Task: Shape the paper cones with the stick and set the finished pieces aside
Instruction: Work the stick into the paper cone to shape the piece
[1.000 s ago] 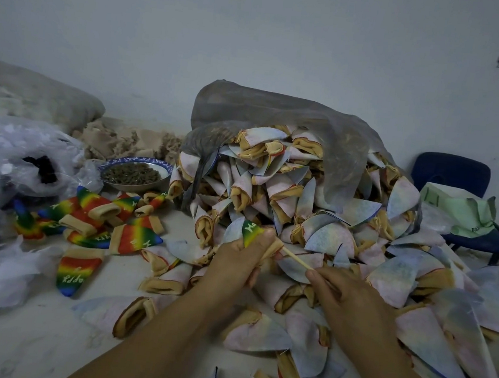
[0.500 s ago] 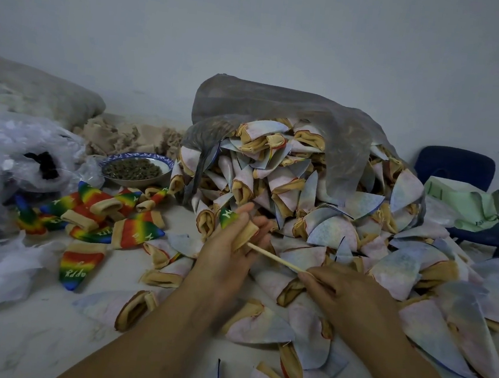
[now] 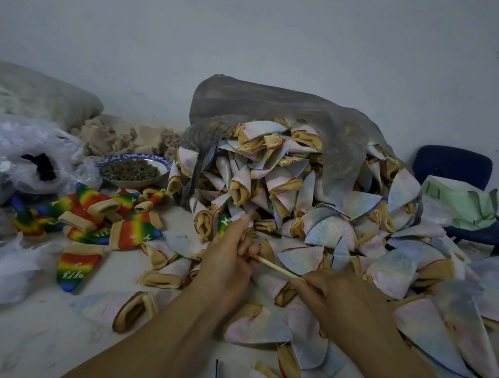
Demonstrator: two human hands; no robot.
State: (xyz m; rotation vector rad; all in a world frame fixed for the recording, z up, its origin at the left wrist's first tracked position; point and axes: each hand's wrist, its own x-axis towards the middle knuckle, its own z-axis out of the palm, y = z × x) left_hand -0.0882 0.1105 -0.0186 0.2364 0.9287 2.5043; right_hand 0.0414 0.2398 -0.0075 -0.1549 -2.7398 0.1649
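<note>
— What is each hand holding?

— The left hand (image 3: 228, 257) has its fingers curled round a rainbow cone (image 3: 223, 224). Only the green and yellow tip pokes out above the knuckles. The right hand (image 3: 344, 303) pinches the near end of the stick (image 3: 277, 268). The stick slants up and leftward, and its far end vanishes inside the left hand's grip.

— So the stick goes into the cone?

— It enters the grip, but whether it sits inside the cone I cannot tell.

— Where are the finished ones?

— The rainbow pieces (image 3: 135, 234) lie in a loose cluster well to the left of the left hand, tan cuffs showing. One more (image 3: 77, 266) lies apart, nearer the person.

— Any writing?

— White letters run across several of them. On the separate one they sit upside down near its blue end, and I cannot read them for certain. A small white mark shows on the tip of the held cone too.

— And the rest?

— A heap of pale cones (image 3: 342, 232) rises just beyond both hands and spreads right of the right hand, spilling from a grey bag (image 3: 281, 109). A blue-rimmed bowl (image 3: 134, 170) of dark bits stands beyond the rainbow cluster. Clear plastic bags (image 3: 14, 158) lie far left. A blue chair (image 3: 456, 170) with a green sheet (image 3: 462, 205) on it stands far right.
</note>
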